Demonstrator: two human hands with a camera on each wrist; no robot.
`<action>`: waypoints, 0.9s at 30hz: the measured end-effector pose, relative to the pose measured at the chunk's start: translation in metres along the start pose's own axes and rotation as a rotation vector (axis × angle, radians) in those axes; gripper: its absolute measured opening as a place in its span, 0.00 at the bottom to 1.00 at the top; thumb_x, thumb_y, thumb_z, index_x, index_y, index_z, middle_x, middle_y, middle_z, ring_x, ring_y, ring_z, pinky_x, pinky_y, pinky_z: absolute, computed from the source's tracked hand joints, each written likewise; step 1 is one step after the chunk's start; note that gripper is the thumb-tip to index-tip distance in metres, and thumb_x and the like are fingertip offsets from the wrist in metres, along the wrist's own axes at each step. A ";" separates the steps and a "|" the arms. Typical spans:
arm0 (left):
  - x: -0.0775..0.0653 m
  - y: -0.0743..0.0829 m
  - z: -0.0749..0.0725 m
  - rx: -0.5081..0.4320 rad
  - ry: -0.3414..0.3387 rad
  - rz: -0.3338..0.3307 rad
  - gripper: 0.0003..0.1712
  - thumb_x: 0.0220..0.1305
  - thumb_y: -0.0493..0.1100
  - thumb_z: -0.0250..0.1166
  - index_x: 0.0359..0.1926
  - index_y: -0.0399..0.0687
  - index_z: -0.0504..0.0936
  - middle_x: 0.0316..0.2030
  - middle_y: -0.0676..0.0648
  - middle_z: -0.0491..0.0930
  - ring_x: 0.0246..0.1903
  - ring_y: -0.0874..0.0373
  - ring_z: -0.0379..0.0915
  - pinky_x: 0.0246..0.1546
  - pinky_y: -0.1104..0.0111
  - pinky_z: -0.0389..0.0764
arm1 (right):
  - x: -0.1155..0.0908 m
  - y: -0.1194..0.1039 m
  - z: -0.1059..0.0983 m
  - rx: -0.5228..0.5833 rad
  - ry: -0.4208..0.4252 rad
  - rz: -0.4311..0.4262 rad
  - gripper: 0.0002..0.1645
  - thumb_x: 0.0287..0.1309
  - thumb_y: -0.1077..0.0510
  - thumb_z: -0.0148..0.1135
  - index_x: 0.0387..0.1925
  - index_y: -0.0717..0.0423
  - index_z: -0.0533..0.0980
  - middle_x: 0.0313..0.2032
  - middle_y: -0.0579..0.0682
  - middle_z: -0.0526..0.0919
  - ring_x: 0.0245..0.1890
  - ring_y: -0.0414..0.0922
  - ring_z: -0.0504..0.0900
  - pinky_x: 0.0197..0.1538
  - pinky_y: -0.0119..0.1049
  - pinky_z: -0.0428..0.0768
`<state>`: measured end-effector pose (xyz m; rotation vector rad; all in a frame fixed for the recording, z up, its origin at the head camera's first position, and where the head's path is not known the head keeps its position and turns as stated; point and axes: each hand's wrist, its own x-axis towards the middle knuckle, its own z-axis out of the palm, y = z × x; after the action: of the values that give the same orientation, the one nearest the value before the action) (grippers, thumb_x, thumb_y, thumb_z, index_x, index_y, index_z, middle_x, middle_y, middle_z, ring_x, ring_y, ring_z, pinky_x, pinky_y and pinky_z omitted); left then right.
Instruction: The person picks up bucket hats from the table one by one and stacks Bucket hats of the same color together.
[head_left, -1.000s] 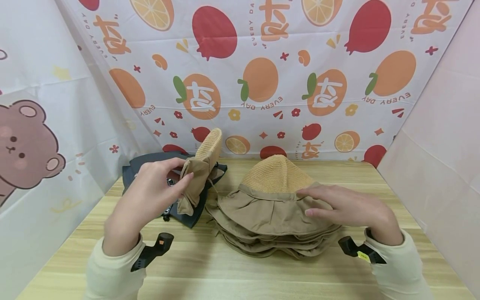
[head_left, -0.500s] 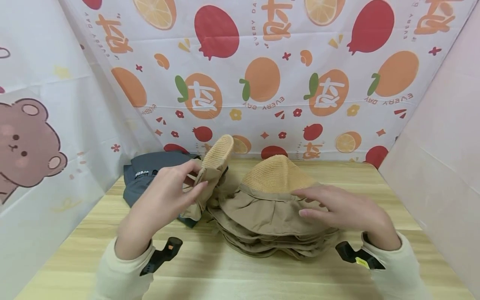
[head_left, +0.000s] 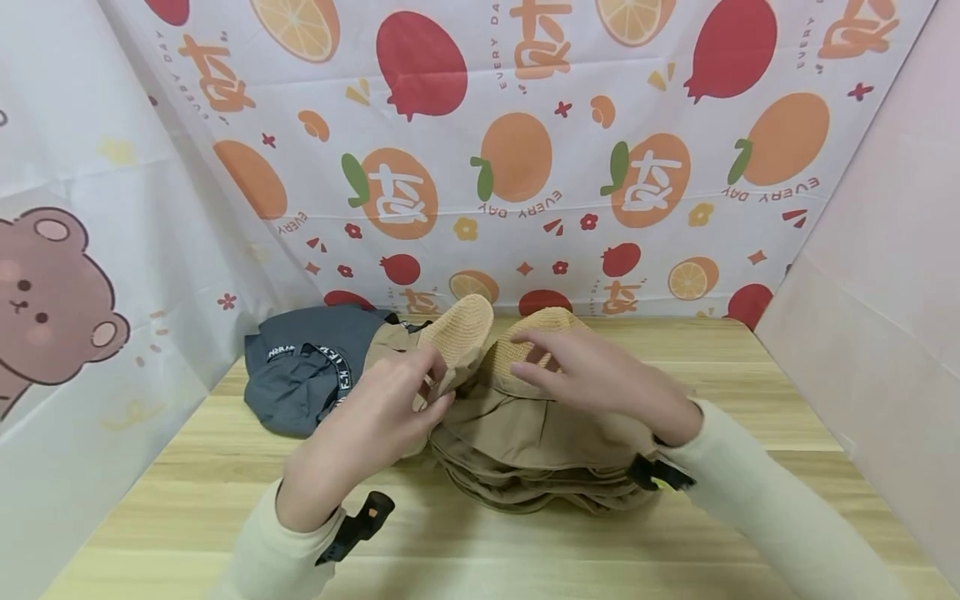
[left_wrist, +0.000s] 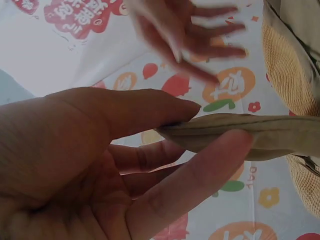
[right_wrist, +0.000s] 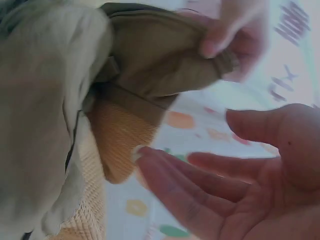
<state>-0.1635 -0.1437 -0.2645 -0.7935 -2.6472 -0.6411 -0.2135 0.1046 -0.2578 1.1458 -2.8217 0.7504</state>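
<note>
- A white backdrop printed with oranges and red fruit hangs behind a pale wood table; a bear is printed on the cloth at the left
- The left hand is clamped on a hat, thumb and finger pinching its tan brim; its straw crown tilts up toward the backdrop
- That hat is just left of the stack, partly in front of the dark bundle; whether it touches the stack cannot be told
- The right hand holds nothing; its fingers are loosely bent, with thumb and fingers apart, in front of the stack's straw crown; contact there cannot be told
- The stack lies on the table, its tan brims layered under that crown
- The dark bundle lies at the table's left, crossed by a strap with white lettering
- Cream sleeves cover both forearms; a black camera sits at the left wrist
</note>
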 end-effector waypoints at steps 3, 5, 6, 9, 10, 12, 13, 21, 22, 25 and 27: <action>-0.001 0.002 0.002 0.019 0.001 0.035 0.11 0.55 0.36 0.67 0.30 0.49 0.71 0.24 0.55 0.73 0.25 0.63 0.68 0.23 0.70 0.72 | 0.023 -0.002 0.003 0.102 -0.064 0.044 0.17 0.67 0.47 0.54 0.48 0.53 0.76 0.37 0.48 0.84 0.31 0.38 0.83 0.36 0.36 0.82; -0.002 0.003 0.003 0.035 0.007 0.059 0.11 0.55 0.36 0.67 0.30 0.49 0.70 0.23 0.54 0.70 0.23 0.62 0.64 0.22 0.70 0.70 | 0.036 -0.003 0.005 0.165 -0.116 0.096 0.15 0.68 0.47 0.53 0.42 0.54 0.77 0.34 0.50 0.84 0.26 0.40 0.83 0.31 0.35 0.82; -0.002 0.004 0.003 0.040 0.012 0.070 0.12 0.55 0.36 0.67 0.29 0.48 0.70 0.23 0.54 0.69 0.23 0.62 0.63 0.21 0.70 0.69 | 0.041 -0.003 0.007 0.200 -0.146 0.128 0.16 0.68 0.47 0.52 0.40 0.55 0.77 0.32 0.51 0.84 0.24 0.42 0.83 0.29 0.35 0.82; -0.002 0.005 0.004 0.048 0.024 0.087 0.12 0.54 0.35 0.66 0.29 0.49 0.69 0.22 0.53 0.68 0.22 0.62 0.62 0.20 0.70 0.68 | 0.053 0.000 0.012 0.217 -0.194 0.185 0.21 0.70 0.47 0.50 0.35 0.59 0.79 0.28 0.54 0.84 0.21 0.44 0.83 0.26 0.37 0.82; -0.002 0.005 0.004 0.046 0.025 0.092 0.12 0.54 0.35 0.66 0.29 0.49 0.69 0.22 0.53 0.68 0.22 0.62 0.61 0.21 0.70 0.68 | 0.055 0.001 0.014 0.218 -0.207 0.198 0.23 0.70 0.46 0.49 0.34 0.60 0.80 0.26 0.55 0.84 0.21 0.45 0.83 0.26 0.38 0.82; -0.001 0.006 0.006 0.041 0.025 0.103 0.12 0.54 0.35 0.67 0.29 0.48 0.69 0.23 0.53 0.68 0.22 0.62 0.61 0.21 0.70 0.68 | 0.060 0.003 0.019 0.213 -0.222 0.219 0.27 0.70 0.44 0.47 0.32 0.62 0.81 0.24 0.56 0.84 0.19 0.45 0.82 0.25 0.39 0.82; -0.001 0.007 0.007 0.040 0.024 0.108 0.12 0.54 0.35 0.67 0.29 0.48 0.70 0.23 0.54 0.68 0.22 0.62 0.61 0.22 0.70 0.68 | 0.061 0.004 0.021 0.214 -0.220 0.224 0.28 0.71 0.44 0.46 0.32 0.62 0.81 0.23 0.56 0.83 0.18 0.45 0.82 0.25 0.39 0.82; 0.001 0.013 0.017 0.020 -0.073 0.251 0.10 0.53 0.35 0.68 0.30 0.47 0.73 0.28 0.53 0.71 0.26 0.63 0.66 0.25 0.72 0.73 | 0.070 0.000 0.034 0.123 -0.138 0.188 0.23 0.65 0.48 0.51 0.19 0.55 0.77 0.14 0.50 0.79 0.14 0.40 0.79 0.19 0.32 0.78; 0.000 0.012 0.015 0.012 -0.120 0.262 0.09 0.54 0.36 0.68 0.32 0.47 0.74 0.29 0.53 0.72 0.27 0.63 0.67 0.26 0.72 0.73 | 0.071 -0.001 0.036 0.084 -0.126 0.174 0.22 0.64 0.49 0.52 0.17 0.54 0.76 0.12 0.48 0.77 0.13 0.39 0.77 0.18 0.30 0.75; -0.005 0.006 0.003 -0.032 -0.261 0.255 0.07 0.59 0.40 0.66 0.38 0.49 0.76 0.34 0.55 0.74 0.30 0.64 0.70 0.32 0.71 0.76 | 0.072 -0.004 0.040 -0.009 -0.078 0.129 0.18 0.62 0.53 0.53 0.17 0.52 0.74 0.10 0.45 0.73 0.11 0.38 0.72 0.16 0.28 0.67; -0.009 -0.002 -0.009 -0.041 -0.305 0.225 0.08 0.62 0.42 0.64 0.42 0.50 0.77 0.38 0.57 0.76 0.36 0.65 0.72 0.38 0.68 0.77 | 0.072 -0.005 0.044 -0.030 -0.040 0.092 0.15 0.62 0.55 0.53 0.19 0.52 0.74 0.11 0.44 0.72 0.11 0.37 0.71 0.16 0.27 0.65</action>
<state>-0.1560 -0.1532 -0.2607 -1.2702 -2.7558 -0.5528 -0.2558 0.0355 -0.2817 1.0445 -2.9264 0.6948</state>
